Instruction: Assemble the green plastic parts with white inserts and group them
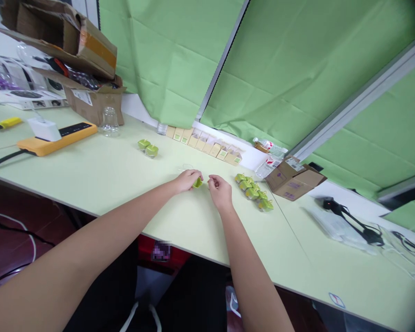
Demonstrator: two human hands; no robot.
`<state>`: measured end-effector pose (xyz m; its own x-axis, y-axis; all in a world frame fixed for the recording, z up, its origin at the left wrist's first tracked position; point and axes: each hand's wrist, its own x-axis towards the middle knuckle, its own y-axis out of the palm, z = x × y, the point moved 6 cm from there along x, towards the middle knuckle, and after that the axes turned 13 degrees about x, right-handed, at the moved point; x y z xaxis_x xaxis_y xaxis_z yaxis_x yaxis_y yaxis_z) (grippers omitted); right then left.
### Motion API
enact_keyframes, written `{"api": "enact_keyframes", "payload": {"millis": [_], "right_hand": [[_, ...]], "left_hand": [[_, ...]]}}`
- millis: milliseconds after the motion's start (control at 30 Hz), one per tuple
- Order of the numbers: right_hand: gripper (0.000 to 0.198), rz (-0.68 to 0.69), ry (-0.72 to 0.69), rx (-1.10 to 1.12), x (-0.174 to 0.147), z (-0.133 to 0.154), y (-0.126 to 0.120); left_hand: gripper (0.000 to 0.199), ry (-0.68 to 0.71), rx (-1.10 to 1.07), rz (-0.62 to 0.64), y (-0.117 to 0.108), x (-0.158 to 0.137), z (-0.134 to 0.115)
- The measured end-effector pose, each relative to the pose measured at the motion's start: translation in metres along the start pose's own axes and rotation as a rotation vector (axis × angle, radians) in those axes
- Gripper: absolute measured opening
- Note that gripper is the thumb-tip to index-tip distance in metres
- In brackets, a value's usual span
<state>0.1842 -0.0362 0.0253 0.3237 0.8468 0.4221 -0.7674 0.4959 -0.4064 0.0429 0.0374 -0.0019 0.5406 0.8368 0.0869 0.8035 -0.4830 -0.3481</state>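
Observation:
Near the middle of the table (pixel 124 182), my left hand (pixel 187 180) is closed around a small green-topped container (pixel 198 183). My right hand (pixel 220 190) is just to the right of it, thumb and fingers pinched together; what they hold, if anything, is too small to make out. A thin clear loop (pixel 186 167) lies behind my left hand. Two similar green-topped containers (pixel 148 148) stand farther back on the left. Several more green-topped containers (pixel 252 190), with small loops on top, are grouped to the right of my right hand.
A row of small tan boxes (pixel 204 142) lines the back edge. On the left are an orange power strip (pixel 67 137), a clear plastic jar (pixel 109 122) and stacked cardboard boxes (pixel 95 103). A cardboard box (pixel 292 180) and a black strap (pixel 354 221) are on the right.

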Motion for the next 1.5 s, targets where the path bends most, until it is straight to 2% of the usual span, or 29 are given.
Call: {"api": "enact_keyframes", "payload": {"millis": [100, 267, 400, 667, 900, 1133, 1333, 1500], "right_hand": [[0.026, 0.007, 0.015, 0.02, 0.0, -0.001, 0.001], [0.024, 0.025, 0.001, 0.046, -0.001, -0.003, 0.003], [0.027, 0.032, 0.018, 0.046, -0.001, -0.006, 0.004], [0.028, 0.063, 0.012, 0.12, -0.003, -0.002, 0.006], [0.026, 0.068, -0.038, 0.189, -0.006, 0.006, 0.013], [0.02, -0.052, -0.025, 0.132, -0.008, 0.008, 0.009], [0.022, -0.092, 0.058, 0.235, -0.007, -0.002, 0.011], [0.022, -0.118, 0.132, 0.243, 0.0, -0.014, 0.013]], "left_hand": [[0.029, 0.049, 0.059, -0.013, -0.002, -0.002, -0.004], [0.023, 0.007, 0.056, 0.012, -0.001, -0.003, 0.0], [0.018, 0.045, 0.037, 0.024, 0.0, -0.003, -0.003], [0.027, 0.035, -0.168, 0.014, 0.002, -0.001, -0.005], [0.033, -0.042, -0.35, 0.057, 0.006, 0.002, 0.001], [0.035, -0.011, -0.521, 0.195, 0.017, -0.004, -0.006], [0.031, -0.017, -0.552, 0.127, 0.017, -0.001, -0.003], [0.038, 0.005, -0.528, 0.043, 0.014, 0.006, 0.006]]}}
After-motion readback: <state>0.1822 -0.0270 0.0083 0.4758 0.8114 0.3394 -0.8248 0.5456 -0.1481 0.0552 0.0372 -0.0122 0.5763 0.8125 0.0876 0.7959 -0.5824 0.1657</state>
